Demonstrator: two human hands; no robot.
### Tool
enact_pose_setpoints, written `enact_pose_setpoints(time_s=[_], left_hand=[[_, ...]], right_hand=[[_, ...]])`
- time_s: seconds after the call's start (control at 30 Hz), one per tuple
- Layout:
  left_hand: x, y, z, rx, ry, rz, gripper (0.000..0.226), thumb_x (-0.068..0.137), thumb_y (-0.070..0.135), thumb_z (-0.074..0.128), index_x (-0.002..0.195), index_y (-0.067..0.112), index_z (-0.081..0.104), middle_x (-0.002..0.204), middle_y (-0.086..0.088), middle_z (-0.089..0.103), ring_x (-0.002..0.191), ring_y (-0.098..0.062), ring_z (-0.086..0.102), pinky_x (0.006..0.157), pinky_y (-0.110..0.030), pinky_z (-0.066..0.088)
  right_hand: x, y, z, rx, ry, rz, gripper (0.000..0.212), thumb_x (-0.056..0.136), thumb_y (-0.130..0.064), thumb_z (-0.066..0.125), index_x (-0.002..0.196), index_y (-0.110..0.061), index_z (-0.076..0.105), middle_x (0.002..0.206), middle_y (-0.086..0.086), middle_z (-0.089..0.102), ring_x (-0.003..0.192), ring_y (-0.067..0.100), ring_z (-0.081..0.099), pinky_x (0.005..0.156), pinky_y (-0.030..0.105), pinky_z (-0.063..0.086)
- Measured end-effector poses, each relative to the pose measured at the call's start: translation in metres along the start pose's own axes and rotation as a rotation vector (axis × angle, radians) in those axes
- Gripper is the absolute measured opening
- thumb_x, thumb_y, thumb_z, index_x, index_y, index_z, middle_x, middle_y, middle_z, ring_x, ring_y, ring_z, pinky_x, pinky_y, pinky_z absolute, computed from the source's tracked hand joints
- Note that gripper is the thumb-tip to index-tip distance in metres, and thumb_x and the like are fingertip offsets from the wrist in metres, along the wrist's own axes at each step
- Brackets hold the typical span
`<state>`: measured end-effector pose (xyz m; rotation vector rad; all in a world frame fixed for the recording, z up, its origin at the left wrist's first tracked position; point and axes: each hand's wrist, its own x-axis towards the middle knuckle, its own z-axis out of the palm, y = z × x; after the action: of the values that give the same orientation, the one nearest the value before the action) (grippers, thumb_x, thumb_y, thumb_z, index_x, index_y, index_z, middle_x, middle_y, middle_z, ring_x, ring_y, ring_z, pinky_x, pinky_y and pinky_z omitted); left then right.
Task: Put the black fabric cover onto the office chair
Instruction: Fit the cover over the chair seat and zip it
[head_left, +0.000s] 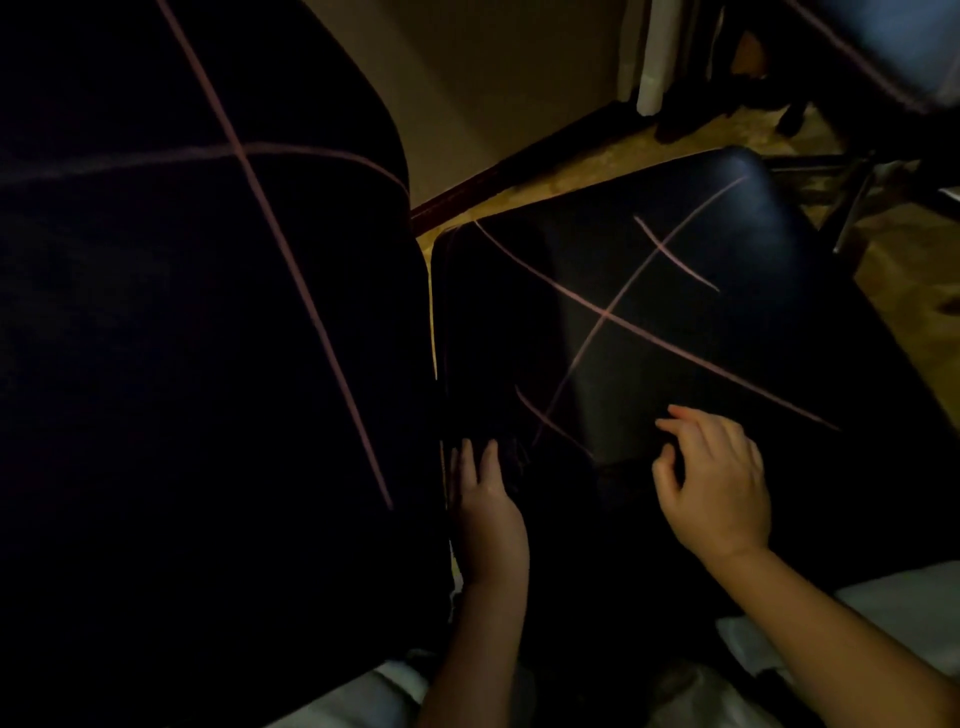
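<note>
Left hand (485, 514) flat, pressing black fabric cover (649, 332) at seat gap; right hand (717, 488) loosely curled, empty. Risk: slack cover bunches, slips off office chair (748, 182).

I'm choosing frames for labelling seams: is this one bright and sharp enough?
Head view: very dim, and the black fabric cover shows little but its pink lines. Head view: a soft sheen at its far corner. Head view: the left hand and right hand are the best-lit parts, slightly soft.
</note>
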<state>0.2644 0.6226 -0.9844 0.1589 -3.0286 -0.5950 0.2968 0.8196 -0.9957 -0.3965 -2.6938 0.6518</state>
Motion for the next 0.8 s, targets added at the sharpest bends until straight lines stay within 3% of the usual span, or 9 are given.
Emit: enact_pose_setpoints(time_s=[0.1,0.4,0.57,0.8], left_hand=[[0.040,0.014,0.001,-0.019,-0.017,-0.030,0.054,0.087,-0.015,0.048,0.136,0.009,0.054,0.149,-0.017,0.040,0.139,-0.033,0.036,0.116,-0.043,0.030],[0.093,0.032,0.005,-0.174,0.040,-0.136,0.053,0.091,-0.014,0.036,0.137,0.007,0.051,0.153,-0.013,0.034,0.139,-0.030,0.035,0.114,-0.034,0.027],[0.066,0.021,-0.011,-0.147,-0.003,-0.072,0.047,0.092,-0.011,0.040,0.133,0.008,0.056,0.148,-0.011,0.041,0.133,-0.027,0.044,0.111,-0.033,0.034],[0.000,-0.002,-0.022,-0.147,-0.004,-0.067,0.044,0.090,-0.015,0.045,0.125,0.005,0.063,0.142,-0.012,0.050,0.131,-0.029,0.047,0.111,-0.031,0.032]], right_hand=[[0.000,0.000,0.000,-0.011,-0.010,0.002,0.036,0.082,-0.028,0.040,0.103,-0.013,0.066,0.116,0.004,0.062,0.105,0.020,0.052,0.084,0.039,0.045],[0.000,0.001,0.000,-0.030,-0.015,0.012,0.037,0.082,-0.029,0.039,0.102,-0.015,0.066,0.116,0.002,0.063,0.105,0.017,0.051,0.084,0.038,0.046],[-0.001,-0.001,-0.001,-0.028,-0.007,0.005,0.037,0.082,-0.028,0.039,0.102,-0.013,0.066,0.116,0.004,0.063,0.103,0.021,0.053,0.083,0.040,0.046],[-0.001,-0.002,-0.002,-0.010,-0.001,0.001,0.038,0.083,-0.028,0.038,0.103,-0.012,0.066,0.115,0.005,0.063,0.104,0.020,0.050,0.085,0.041,0.046]])
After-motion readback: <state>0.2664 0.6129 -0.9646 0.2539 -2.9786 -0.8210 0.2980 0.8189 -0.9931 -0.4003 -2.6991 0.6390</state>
